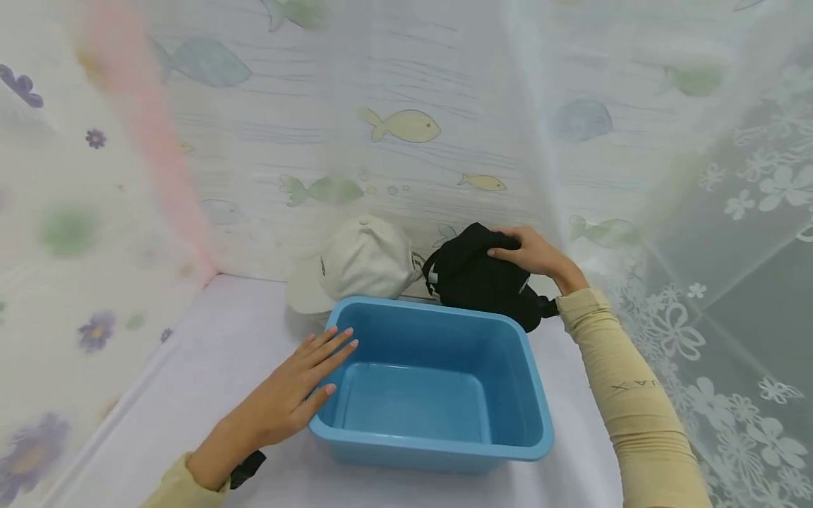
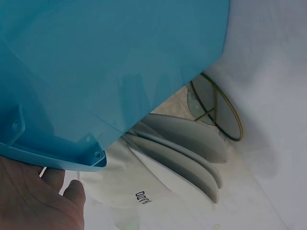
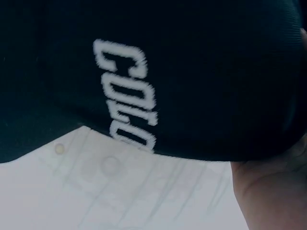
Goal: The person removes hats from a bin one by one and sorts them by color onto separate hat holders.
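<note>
My left hand (image 1: pixel 286 395) lies against the left rim of a blue plastic tub (image 1: pixel 438 450), its fingers straight over the edge. Nothing shows inside the tub. Behind its back right corner, my right hand (image 1: pixel 536 254) grips a black cap (image 1: pixel 473 271) by the crown, thumb on the near side. White letters starting "COLO" stand out on this cap (image 3: pixel 201 96) in the right wrist view. To the left of it sits an off-white cap (image 1: pixel 368 261). In the left wrist view several pale brims (image 2: pixel 177 167) overlap, stacked together.
A round object with a gold-coloured rim (image 2: pixel 235 124) stands near the brims, partly hidden by the tub. White cloth (image 1: pixel 254 310) covers the surface. Behind hangs a fish-print curtain (image 1: pixel 406 162); a flower-print sheet (image 1: pixel 95 282) rises at left and lacy sheer fabric (image 1: pixel 711 402) at right.
</note>
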